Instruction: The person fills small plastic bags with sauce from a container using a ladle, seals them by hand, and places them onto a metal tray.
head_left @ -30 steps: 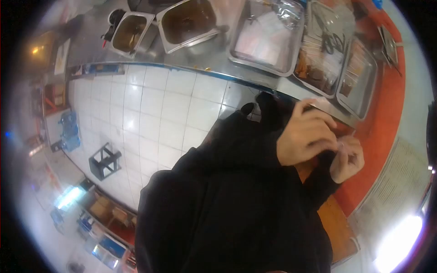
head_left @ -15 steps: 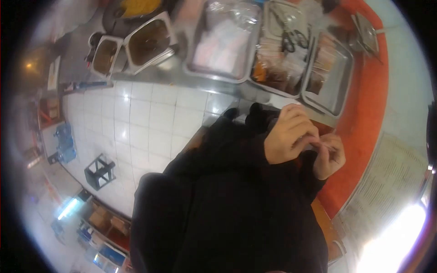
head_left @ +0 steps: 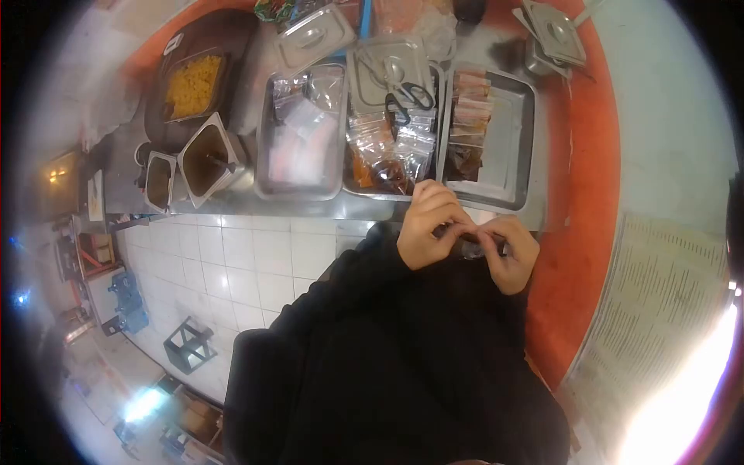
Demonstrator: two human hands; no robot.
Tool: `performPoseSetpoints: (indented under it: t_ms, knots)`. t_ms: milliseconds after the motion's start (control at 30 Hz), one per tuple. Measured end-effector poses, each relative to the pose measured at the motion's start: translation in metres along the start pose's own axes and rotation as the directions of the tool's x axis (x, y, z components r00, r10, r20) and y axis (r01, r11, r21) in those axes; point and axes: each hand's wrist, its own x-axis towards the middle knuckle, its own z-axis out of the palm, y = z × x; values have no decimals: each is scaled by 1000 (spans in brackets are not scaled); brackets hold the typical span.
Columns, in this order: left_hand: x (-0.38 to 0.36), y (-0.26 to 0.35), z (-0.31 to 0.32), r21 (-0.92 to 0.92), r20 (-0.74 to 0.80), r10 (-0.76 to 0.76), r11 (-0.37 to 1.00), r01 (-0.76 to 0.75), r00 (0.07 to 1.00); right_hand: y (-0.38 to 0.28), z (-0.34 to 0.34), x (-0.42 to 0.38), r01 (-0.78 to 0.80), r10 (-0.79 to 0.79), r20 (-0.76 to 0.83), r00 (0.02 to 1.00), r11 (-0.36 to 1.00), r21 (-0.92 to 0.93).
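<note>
My left hand (head_left: 435,226) and my right hand (head_left: 510,252) meet fingertip to fingertip, close to the body and just in front of the counter edge. Both are pinched on a small clear plastic bag (head_left: 471,249), mostly hidden by the fingers; what it contains I cannot make out. Beyond the left hand, a steel tray (head_left: 346,174) holds small clear bags of orange and dark-brown filling (head_left: 387,159). Black-handled scissors (head_left: 399,108) lie on a steel lid (head_left: 368,81) over that tray. Another tray (head_left: 511,139), on the right, has a row of filled bags (head_left: 470,116) along its left side.
A third tray (head_left: 263,174) holds pale pink-and-white packets (head_left: 302,143). Farther left are two deep steel containers (head_left: 205,167) and a tub of yellow food (head_left: 194,87). A red-orange wall band (head_left: 581,232) borders the right. A dark stool (head_left: 188,345) stands on the tiled floor.
The view has shifted, so the trays appear lower and farther left, with more of the counter's back showing. Both hands stay pinched together and now appear closer to the trays.
</note>
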Motion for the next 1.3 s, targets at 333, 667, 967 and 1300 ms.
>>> performPoseSetpoints:
  t_ms: [333,667,967,1300]
  knots:
    - [-2,-55,17,168,-96,-210,960,224,973,117,16,41,-29,28,83,996,999,15]
    - [-60,-66,-53,170,-307,-425,856,488,852,190,57,66,-234,225,132,965,971,56]
    - [11,-125,27,440,-113,-82,889,124,990,181,47,60,-54,51,144,988,998,17]
    - [16,-130,46,348,-10,-153,926,147,988,170,44,52,-44,39,95,995,997,59]
